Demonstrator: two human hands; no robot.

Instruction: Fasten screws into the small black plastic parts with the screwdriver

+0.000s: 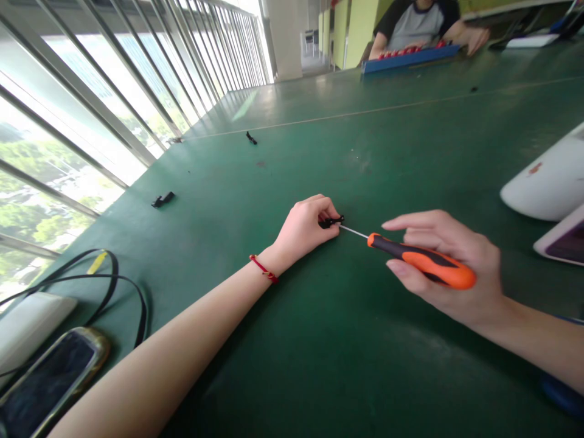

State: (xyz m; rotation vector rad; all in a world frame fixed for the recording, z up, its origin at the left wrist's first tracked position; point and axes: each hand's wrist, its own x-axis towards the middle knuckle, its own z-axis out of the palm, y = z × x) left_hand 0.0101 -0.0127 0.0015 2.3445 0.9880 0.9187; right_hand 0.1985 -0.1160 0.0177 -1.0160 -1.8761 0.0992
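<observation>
My left hand [311, 224], with a red cord bracelet [263, 269] at its wrist, pinches a small black part [331, 222] close to the table. What kind of part it is cannot be made out, as my fingers cover some of it. In my right hand [460, 249] lies a screwdriver [429, 261] with an orange and black handle. Its thin metal shaft points left, and the tip meets or nearly meets the black part. The index finger and thumb of that hand are spread to either side of the handle, which rests against the palm and other fingers.
Small black pieces [163, 199] lie on the green table [292, 158] at left. A phone [52, 380], a white box [34, 325] and black cables [143, 304] are at lower left. White objects [547, 176] stand at right. Across the table, a person sits behind a blue tray [410, 59].
</observation>
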